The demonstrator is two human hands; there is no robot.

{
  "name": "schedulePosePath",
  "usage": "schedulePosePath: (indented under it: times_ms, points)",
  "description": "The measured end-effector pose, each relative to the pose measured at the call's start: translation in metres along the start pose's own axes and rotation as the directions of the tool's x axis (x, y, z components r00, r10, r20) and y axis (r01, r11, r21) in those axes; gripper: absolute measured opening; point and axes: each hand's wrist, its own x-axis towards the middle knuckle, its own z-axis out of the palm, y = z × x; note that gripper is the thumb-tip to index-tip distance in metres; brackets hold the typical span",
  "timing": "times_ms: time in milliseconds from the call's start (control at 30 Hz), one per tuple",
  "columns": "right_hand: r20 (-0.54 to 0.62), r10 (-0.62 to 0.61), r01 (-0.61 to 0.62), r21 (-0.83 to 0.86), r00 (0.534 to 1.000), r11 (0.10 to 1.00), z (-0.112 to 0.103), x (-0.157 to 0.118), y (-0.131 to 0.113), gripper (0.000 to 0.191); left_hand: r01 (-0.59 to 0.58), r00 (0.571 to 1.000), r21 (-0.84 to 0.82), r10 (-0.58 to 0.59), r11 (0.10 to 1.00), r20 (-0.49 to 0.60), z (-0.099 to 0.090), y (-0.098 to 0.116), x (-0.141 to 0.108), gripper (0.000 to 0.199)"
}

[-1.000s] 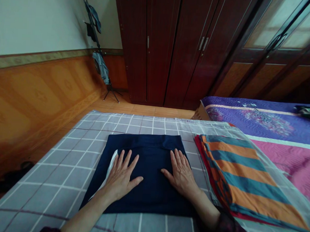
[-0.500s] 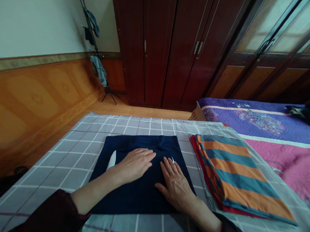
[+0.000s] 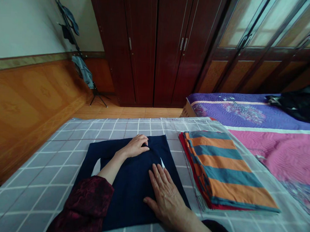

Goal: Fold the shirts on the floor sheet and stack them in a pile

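Observation:
A folded navy-blue shirt (image 3: 130, 194) lies flat on the checked sheet, with small white patches showing near its left and right sides. Near the shirt's far edge, my left hand (image 3: 135, 146) has its fingers and thumb curled together on the fabric, which is slightly bunched there. My right hand (image 3: 165, 196) rests palm down on the right part of the shirt, its fingers stretched out and the thumb apart. To the right is a stack of folded cloths, topped by an orange and teal striped one (image 3: 227, 168) over red cloth.
A grey checked sheet (image 3: 45, 172) covers the surface under the shirt. A bed with a purple and pink cover (image 3: 270, 142) adjoins at the right, with dark clothing (image 3: 298, 102) on it. Beyond stand a dark red wardrobe (image 3: 168, 61) and a coat stand (image 3: 78, 46).
My left hand has moved from the shirt's middle to its far edge, and its fingers have curled in. My right hand stays flat on the shirt. The view has turned slightly right.

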Motion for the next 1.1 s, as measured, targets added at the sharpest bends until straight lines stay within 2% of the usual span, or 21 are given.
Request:
schedulePosePath:
  times_ms: [167, 333, 500, 567, 600, 667, 733, 800, 833, 933, 1100]
  points:
    - [0.016, 0.002, -0.001, -0.013, 1.000, 1.000, 0.002, -0.001, 0.001, 0.078, 0.110, 0.980, -0.004, -0.109, 0.994, -0.167, 0.014, -0.001, 0.005, 0.013]
    - [0.027, -0.001, 0.001, -0.021, 1.000, 1.000, 0.001, 0.000, 0.001, 0.080, 0.155, 0.965, 0.092, -0.131, 0.984, -0.228, 0.022, -0.001, 0.006, 0.017]
    - [0.043, 0.005, -0.004, -0.019, 0.999, 1.000, -0.003, -0.002, -0.001, 0.077, 0.235, 0.939, 0.195, -0.170, 0.952, -0.299, 0.016, 0.009, 0.005, 0.020]
    - [0.046, 0.015, -0.015, -0.021, 0.999, 1.000, -0.003, -0.003, -0.002, 0.078, 0.219, 0.922, 0.201, -0.135, 0.955, -0.363, 0.011, 0.021, 0.003, 0.019]
    - [0.047, 0.019, -0.018, -0.020, 0.999, 1.000, -0.003, -0.003, -0.002, 0.078, 0.175, 0.925, 0.182, -0.098, 0.968, -0.368, 0.008, 0.028, 0.002, 0.019]
    - [0.055, 0.021, -0.020, -0.014, 0.998, 1.000, -0.003, -0.003, -0.002, 0.078, 0.010, 0.962, 0.095, 0.016, 0.995, -0.272, 0.008, 0.042, 0.000, 0.024]
    - [0.072, 0.030, -0.030, -0.005, 0.997, 1.000, -0.004, -0.001, -0.003, 0.077, -0.163, 0.985, -0.013, 0.162, 0.987, -0.060, 0.013, 0.054, -0.002, 0.035]
    - [0.086, 0.043, -0.043, -0.002, 0.995, 0.999, -0.005, 0.000, -0.004, 0.075, -0.236, 0.962, -0.050, 0.240, 0.971, 0.127, 0.023, 0.059, -0.004, 0.045]
    - [0.089, 0.048, -0.048, -0.005, 0.995, 0.999, -0.006, 0.000, -0.004, 0.075, -0.239, 0.954, -0.033, 0.241, 0.971, 0.181, 0.029, 0.059, -0.005, 0.049]
    - [0.085, 0.047, -0.043, -0.041, 0.995, 0.998, -0.008, -0.010, -0.003, 0.078, -0.204, 0.961, 0.057, 0.189, 0.977, 0.200, 0.042, 0.054, -0.005, 0.055]
    - [-0.023, 0.059, -0.061, -0.154, 0.998, 0.986, -0.005, -0.058, 0.002, 0.086, -0.167, 0.978, 0.127, 0.148, 0.978, 0.145, 0.048, 0.048, -0.005, 0.059]
